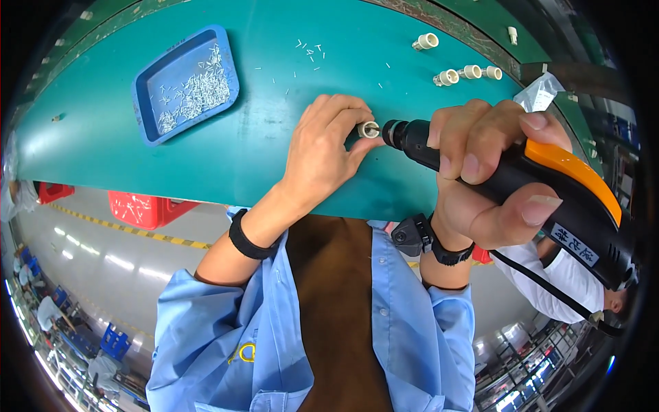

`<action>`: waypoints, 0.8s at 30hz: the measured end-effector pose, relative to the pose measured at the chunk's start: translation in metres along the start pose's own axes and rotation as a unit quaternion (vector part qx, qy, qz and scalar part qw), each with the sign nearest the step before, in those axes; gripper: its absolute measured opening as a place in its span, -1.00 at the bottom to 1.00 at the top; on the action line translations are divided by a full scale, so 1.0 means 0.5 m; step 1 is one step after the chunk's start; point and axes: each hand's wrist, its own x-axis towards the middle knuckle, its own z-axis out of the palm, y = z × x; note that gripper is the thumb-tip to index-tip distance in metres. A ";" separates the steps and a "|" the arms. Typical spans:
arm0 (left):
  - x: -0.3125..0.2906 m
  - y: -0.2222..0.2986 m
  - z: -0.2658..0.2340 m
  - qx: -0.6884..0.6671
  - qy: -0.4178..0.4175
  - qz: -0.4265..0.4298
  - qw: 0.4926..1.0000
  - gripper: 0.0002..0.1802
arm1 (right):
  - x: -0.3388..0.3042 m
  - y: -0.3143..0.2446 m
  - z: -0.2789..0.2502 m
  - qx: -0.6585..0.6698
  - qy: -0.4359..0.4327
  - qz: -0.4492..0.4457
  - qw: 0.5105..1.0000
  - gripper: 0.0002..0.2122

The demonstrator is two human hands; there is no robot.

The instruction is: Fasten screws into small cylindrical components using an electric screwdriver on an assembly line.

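Observation:
My left hand (322, 147) rests on the green work surface (274, 151) and pinches a small cream plastic cylinder (368, 129) between thumb and fingers. My right hand (480, 172) grips a black and orange electric screwdriver (549, 192), held nearly level. Its black tip meets the open end of the cylinder. A black cord runs from the tool's rear toward the lower right. Both wrists wear black straps.
A blue tray (154, 75) holding several small white pins sits at the upper left. Loose pins (309, 51) lie scattered at the top centre. Several cream cylinders (467, 72) lie at the upper right, near a clear plastic bag (542, 93). Red bins (144, 209) stand below the surface edge.

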 end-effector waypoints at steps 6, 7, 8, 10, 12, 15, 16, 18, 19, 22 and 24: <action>0.001 0.001 -0.002 0.004 -0.001 -0.004 1.000 -0.68 | -0.001 0.013 0.008 -0.003 0.033 0.034 0.999 -0.52; 0.000 0.002 -0.001 0.002 -0.001 -0.004 1.000 -0.69 | -0.001 0.014 0.010 -0.004 0.038 0.039 0.998 -0.52; 0.000 0.002 -0.001 0.000 -0.001 -0.004 1.000 -0.69 | 0.000 0.015 0.012 -0.004 0.043 0.045 0.998 -0.52; 0.000 0.002 -0.001 -0.002 0.000 -0.005 1.000 -0.69 | 0.001 0.016 0.016 -0.004 0.047 0.051 0.998 -0.53; 0.000 0.002 -0.002 -0.002 -0.006 -0.005 1.000 -0.69 | 0.001 0.013 0.023 -0.014 0.065 0.059 0.996 -0.56; 0.001 0.002 -0.003 0.001 -0.008 0.000 1.000 -0.69 | 0.007 0.016 0.034 -0.044 0.071 0.058 0.995 -0.60; 0.001 0.002 -0.004 0.004 -0.008 0.005 1.000 -0.69 | 0.009 0.018 0.039 -0.068 0.069 0.052 0.994 -0.63; 0.001 0.001 -0.006 0.009 -0.005 0.010 1.000 -0.69 | 0.013 0.023 0.044 -0.091 0.065 0.046 0.993 -0.65; -0.001 -0.002 -0.006 0.006 -0.002 0.013 1.000 -0.69 | 0.016 0.028 0.044 -0.110 0.052 0.042 0.992 -0.67; -0.002 -0.007 -0.001 0.001 0.007 0.027 1.000 -0.69 | 0.020 0.033 0.044 -0.150 0.024 0.026 0.988 -0.71; -0.002 -0.002 -0.002 -0.003 0.008 0.018 1.000 -0.70 | 0.021 0.033 0.051 -0.201 0.032 0.038 0.978 -0.72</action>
